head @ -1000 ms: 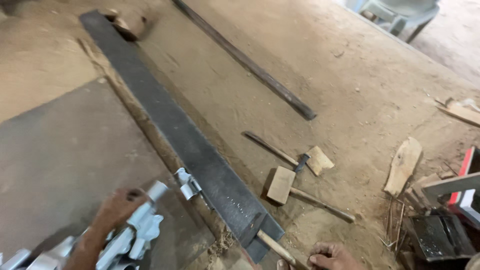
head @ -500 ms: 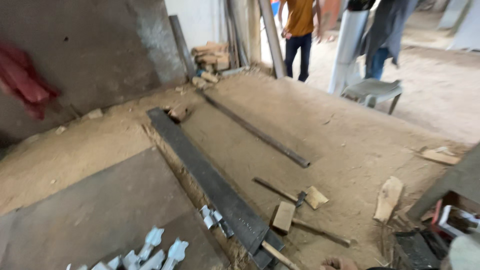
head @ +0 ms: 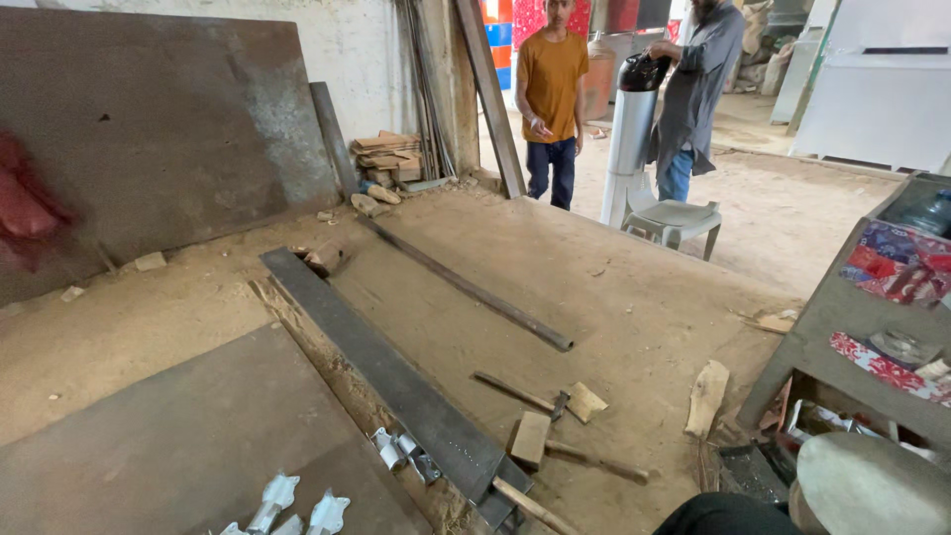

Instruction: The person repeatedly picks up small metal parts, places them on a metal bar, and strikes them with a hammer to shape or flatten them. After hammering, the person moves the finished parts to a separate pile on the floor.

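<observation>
Neither of my hands shows in the head view. A long dark steel flat bar [head: 396,381] lies diagonally on the sandy floor. Against its near end sit small silvery metal brackets [head: 401,451]. More silvery shaped pieces [head: 297,510] lie on a flat grey metal sheet [head: 188,446] at the lower left. To the right of the bar are a wooden block [head: 530,439], a hammer [head: 520,393] and a second wooden-handled tool [head: 594,461].
A thin steel bar [head: 466,287] lies further back. A large rusty sheet [head: 149,129] leans on the wall. Two people [head: 550,89] [head: 693,89] stand behind a white plastic chair [head: 674,218]. A grey bench [head: 852,337] with clutter stands at right.
The view has tilted up from the floor to the room. My left hand, which held silvery pieces, and my right hand have dropped out of view; the pieces lie on the sheet.
</observation>
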